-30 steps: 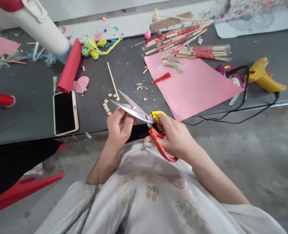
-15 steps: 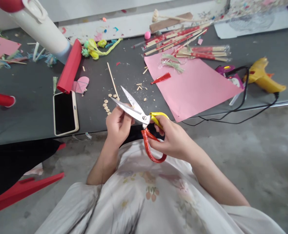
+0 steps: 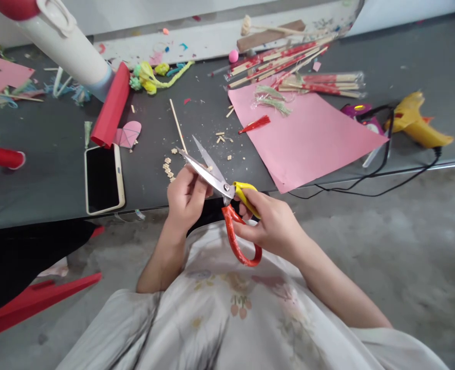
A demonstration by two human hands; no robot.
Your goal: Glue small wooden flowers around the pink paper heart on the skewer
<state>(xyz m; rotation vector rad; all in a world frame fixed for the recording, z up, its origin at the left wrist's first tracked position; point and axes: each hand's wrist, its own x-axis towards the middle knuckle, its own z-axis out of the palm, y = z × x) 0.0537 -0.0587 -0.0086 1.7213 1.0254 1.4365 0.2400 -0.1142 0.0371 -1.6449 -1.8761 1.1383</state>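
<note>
My right hand (image 3: 268, 218) grips scissors (image 3: 227, 191) by their yellow and red handles, with the blades parted and pointing up and left. Close to the blades, my left hand (image 3: 187, 198) is closed in a pinch. A small pale wooden piece (image 3: 210, 168) shows at its fingertips between the blades; the rest of it is hidden. Just beyond lie a thin wooden stick (image 3: 178, 126) and several little flower-shaped wooden pieces (image 3: 167, 165). Short cut stick bits (image 3: 220, 137) are scattered to the right.
On the dark table (image 3: 150, 174) lie a phone (image 3: 102, 180), rolled red paper (image 3: 112, 105), a pink sheet (image 3: 308, 139) and red-wrapped stick bundles (image 3: 323, 85). A white bottle (image 3: 69, 51) stands back left. The yellow glue gun (image 3: 420, 121) trails a cord along the right edge.
The scissor blades have come slightly closer together as my right hand moved a little down and left. My left hand stays almost still. The printed sheet at the back right is now lifted up.
</note>
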